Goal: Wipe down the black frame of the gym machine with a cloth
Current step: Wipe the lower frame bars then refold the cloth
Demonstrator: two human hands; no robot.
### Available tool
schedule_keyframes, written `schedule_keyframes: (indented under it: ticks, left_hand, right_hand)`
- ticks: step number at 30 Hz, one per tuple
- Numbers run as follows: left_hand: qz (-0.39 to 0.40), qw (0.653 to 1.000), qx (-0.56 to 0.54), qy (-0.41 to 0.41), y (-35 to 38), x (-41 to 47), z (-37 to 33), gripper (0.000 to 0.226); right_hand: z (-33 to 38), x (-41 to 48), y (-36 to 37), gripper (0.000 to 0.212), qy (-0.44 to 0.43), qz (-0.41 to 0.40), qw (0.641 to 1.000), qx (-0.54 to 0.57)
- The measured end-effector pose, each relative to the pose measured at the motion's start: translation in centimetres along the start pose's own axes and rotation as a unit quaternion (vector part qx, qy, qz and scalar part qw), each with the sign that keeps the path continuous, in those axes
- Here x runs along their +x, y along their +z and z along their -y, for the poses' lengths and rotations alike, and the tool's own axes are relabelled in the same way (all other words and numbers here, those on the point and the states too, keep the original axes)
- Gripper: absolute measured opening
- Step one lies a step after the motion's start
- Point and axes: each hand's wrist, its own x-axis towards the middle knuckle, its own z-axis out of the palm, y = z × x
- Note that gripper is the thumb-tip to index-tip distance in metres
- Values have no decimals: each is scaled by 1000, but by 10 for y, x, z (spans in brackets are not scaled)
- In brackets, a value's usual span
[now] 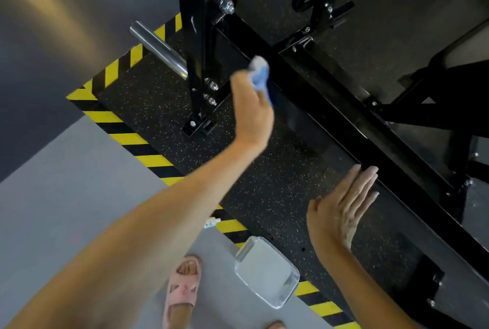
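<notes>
The black frame [352, 140] of the gym machine runs diagonally from the upper middle to the lower right, low over the floor. My left hand [251, 106] is stretched out and holds a bunched blue and white cloth [259, 74] against the near edge of the long black beam. My right hand [344, 207] is flat with fingers extended, its fingertips at the beam's near edge further toward the lower right. It holds nothing.
A black upright post [195, 45] with bolts and a chrome bar [158, 49] stand left of the cloth. Speckled rubber matting [264, 183] with a yellow-black striped border [148, 154] lies below. A clear plastic basin [266, 270] and my pink slipper [184, 289] are on the grey floor.
</notes>
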Motion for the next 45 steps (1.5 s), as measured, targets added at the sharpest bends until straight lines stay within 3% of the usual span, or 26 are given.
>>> schedule_keyframes:
  ticks: [2, 4, 9, 12, 14, 17, 19, 23, 26, 28, 30, 32, 34, 36, 38, 40, 43, 45]
  left_hand:
    - [-81, 994, -22, -63, -16, 43, 4, 13]
    - [-104, 992, -22, -72, -7, 40, 9, 16]
    - [69, 995, -60, -40, 70, -108, -12, 38]
    - [121, 992, -43, 11, 64, -119, -15, 36]
    - [58, 996, -48, 38, 46, -79, -8, 36]
    - [-73, 996, -46, -19, 36, -35, -2, 17]
    - [-88, 995, -39, -39, 61, -60, 2, 23]
    - [79, 995, -42, -35, 118, -176, -5, 36]
    - [153, 988, -27, 26, 103, -185, -4, 37]
    - [98, 994, -36, 43, 83, -141, 5, 25]
    - [-21, 999, -34, 2, 70, -92, 13, 23]
    - [-68, 996, -40, -38, 76, -85, 13, 25]
    - [14, 998, -39, -48, 95, -126, 3, 25]
    - [126, 992, -4, 9, 109, -181, -2, 31]
    - [175, 984, 17, 24, 107, -195, 4, 24]
    - [143, 990, 3, 3, 92, -162, 9, 18]
    - [6, 999, 5, -35, 76, -115, 13, 18]
    - [10, 998, 11, -56, 85, -127, 7, 22]
  right_hand:
    - [-1, -4, 0, 101, -7, -12, 1000, 6]
    - [-3, -7, 0, 91, -15, -23, 1000, 9]
    - [-30, -19, -1, 107, -10, -6, 1000, -26]
    - [-45, -26, -1, 109, -6, 8, 999, -50]
    - [-52, -29, -1, 109, -13, 17, 998, -54]
    - [-62, -33, -1, 106, -37, 33, 996, -72]
    - [-70, -36, -2, 107, -45, 34, 995, -83]
    - [-93, -38, -10, 111, -49, 39, 990, -123]
    - [-110, -43, -14, 109, -48, 66, 986, -148]
    - [-115, -44, -14, 112, -59, 71, 984, -151]
    - [-116, -42, -12, 113, -71, 78, 983, -154]
    - [-118, -41, -11, 113, -80, 83, 982, -151]
    - [-122, -40, -12, 116, -86, 90, 979, -163]
    - [-127, -39, -14, 118, -94, 97, 974, -183]
    - [-130, -39, -17, 117, -100, 98, 973, -181]
    - [-130, -39, -19, 113, -107, 93, 975, -172]
    - [-126, -40, -17, 108, -102, 81, 979, -156]
    - [-123, -41, -15, 108, -89, 78, 980, -157]
